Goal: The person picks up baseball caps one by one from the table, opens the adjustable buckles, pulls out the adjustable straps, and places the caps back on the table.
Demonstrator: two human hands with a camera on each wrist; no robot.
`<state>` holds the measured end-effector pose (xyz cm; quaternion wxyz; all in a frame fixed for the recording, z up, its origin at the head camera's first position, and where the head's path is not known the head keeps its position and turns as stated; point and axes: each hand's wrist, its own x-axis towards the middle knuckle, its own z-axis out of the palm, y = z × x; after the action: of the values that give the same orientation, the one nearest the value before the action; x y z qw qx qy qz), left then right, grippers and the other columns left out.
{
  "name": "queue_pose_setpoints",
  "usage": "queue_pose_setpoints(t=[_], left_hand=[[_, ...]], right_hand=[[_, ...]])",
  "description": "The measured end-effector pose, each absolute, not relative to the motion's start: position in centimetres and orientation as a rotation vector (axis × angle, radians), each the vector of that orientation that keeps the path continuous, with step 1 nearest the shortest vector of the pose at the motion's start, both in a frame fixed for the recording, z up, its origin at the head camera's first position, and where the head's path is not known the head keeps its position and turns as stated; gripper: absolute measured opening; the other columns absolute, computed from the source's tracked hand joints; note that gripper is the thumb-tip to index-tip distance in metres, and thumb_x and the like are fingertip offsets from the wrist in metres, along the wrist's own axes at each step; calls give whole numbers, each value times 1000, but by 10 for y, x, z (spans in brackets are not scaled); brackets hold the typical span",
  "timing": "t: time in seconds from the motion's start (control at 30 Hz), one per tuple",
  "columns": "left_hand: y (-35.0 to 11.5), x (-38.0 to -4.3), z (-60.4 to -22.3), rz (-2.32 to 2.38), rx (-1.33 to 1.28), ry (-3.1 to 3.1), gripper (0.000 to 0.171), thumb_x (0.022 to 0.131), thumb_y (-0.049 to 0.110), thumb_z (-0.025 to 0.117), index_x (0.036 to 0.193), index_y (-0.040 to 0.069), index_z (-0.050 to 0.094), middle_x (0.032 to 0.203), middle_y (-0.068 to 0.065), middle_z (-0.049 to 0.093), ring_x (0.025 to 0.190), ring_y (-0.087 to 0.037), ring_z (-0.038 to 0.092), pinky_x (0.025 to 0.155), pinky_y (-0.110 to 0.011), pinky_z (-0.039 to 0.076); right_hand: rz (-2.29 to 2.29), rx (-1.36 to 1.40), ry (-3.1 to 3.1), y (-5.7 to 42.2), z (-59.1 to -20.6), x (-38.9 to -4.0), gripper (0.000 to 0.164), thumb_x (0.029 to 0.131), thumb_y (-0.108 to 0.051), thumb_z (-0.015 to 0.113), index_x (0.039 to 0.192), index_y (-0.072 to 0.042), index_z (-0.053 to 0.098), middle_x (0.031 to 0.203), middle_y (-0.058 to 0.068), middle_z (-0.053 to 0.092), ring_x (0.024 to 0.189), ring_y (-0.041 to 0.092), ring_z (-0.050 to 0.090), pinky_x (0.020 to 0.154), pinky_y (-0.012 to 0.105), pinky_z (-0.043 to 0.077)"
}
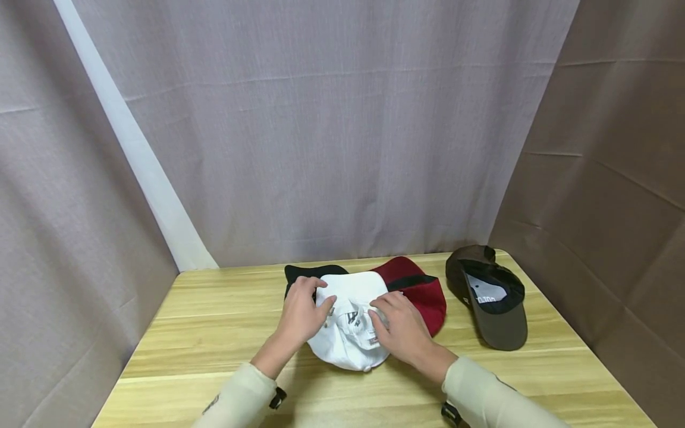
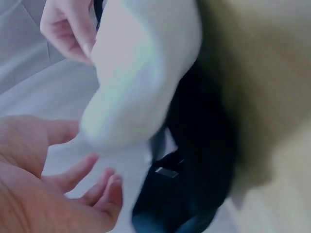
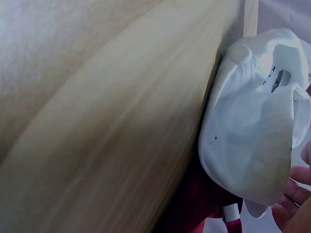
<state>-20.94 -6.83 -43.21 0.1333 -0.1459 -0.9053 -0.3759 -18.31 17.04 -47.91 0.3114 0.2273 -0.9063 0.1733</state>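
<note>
A white baseball cap [image 1: 348, 342] lies crown down on the table, brim toward the back, its adjustable strap and printed inside facing up. My left hand [image 1: 302, 312] hovers at its left side. In the left wrist view, the fingers of the left hand [image 2: 73, 184] spread loosely, just apart from the white cap [image 2: 138, 73]. My right hand [image 1: 401, 324] is over the cap's right side with bent, loose fingers. In the right wrist view, the right hand's fingers [image 3: 291, 194] lie close beside the white cap [image 3: 248, 126]; exact contact is unclear.
Behind the white cap, a black cap [image 1: 305, 272] shows at left and a dark red cap [image 1: 428, 303] at right. A dark brown cap [image 1: 500, 324] lies on its side farther right. Grey curtains [image 1: 321, 148] enclose the wooden table [image 1: 214, 333].
</note>
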Motion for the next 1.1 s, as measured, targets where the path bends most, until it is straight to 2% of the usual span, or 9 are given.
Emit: queue_pose_setpoints(t=[0.2,0.43,0.63,0.8,0.93,1.03,1.1], left_hand=[[-69,-243,-405,-816,-565,-2851,45,96,24,80,132,0,70,133,-24,69,131,-47,60,112,-57,48],[-60,-289,-401,-736,-585,-3160,62,99,32,77,146,-3,58,150,-23,61,142,-41,57,117,-51,48],[-52,-311,-416,-686,-495,-3311,61,98,32,78,144,-3,59,146,-20,64,132,-35,64,110,-48,55],[-47,-317,-422,-668,-494,-3334,51,96,30,80,133,-2,66,136,-17,68,124,-31,67,105,-45,57],[-47,-320,-419,-733,-475,-3324,43,94,29,83,122,-1,70,125,-15,71,110,-27,69,97,-43,59],[-48,-321,-417,-775,-462,-3315,31,93,29,85,105,3,73,106,-8,70,91,-20,63,83,-37,57],[-49,-323,-416,-847,-452,-3299,28,92,27,86,83,6,69,82,-2,59,74,-17,52,71,-33,50]], right_hand=[[470,576,-2409,172,-476,-184,15,94,-20,77,105,-10,80,102,2,76,100,22,66,91,39,58],[458,540,-2402,176,-475,-189,18,96,-22,77,108,-9,79,102,2,76,98,21,66,88,38,58],[476,519,-2381,178,-477,-189,17,94,-21,78,106,-9,80,101,2,77,95,21,67,86,38,58],[490,524,-2355,179,-479,-189,16,95,-21,77,106,-10,80,100,1,76,95,21,67,86,38,58],[509,534,-2321,180,-479,-191,15,94,-19,77,104,-9,81,98,1,76,94,21,67,84,38,58],[510,539,-2306,181,-479,-192,14,93,-19,77,103,-9,81,97,1,76,93,21,67,83,38,58],[514,536,-2302,182,-478,-193,14,94,-18,77,103,-9,81,97,1,76,92,21,67,83,38,58]])
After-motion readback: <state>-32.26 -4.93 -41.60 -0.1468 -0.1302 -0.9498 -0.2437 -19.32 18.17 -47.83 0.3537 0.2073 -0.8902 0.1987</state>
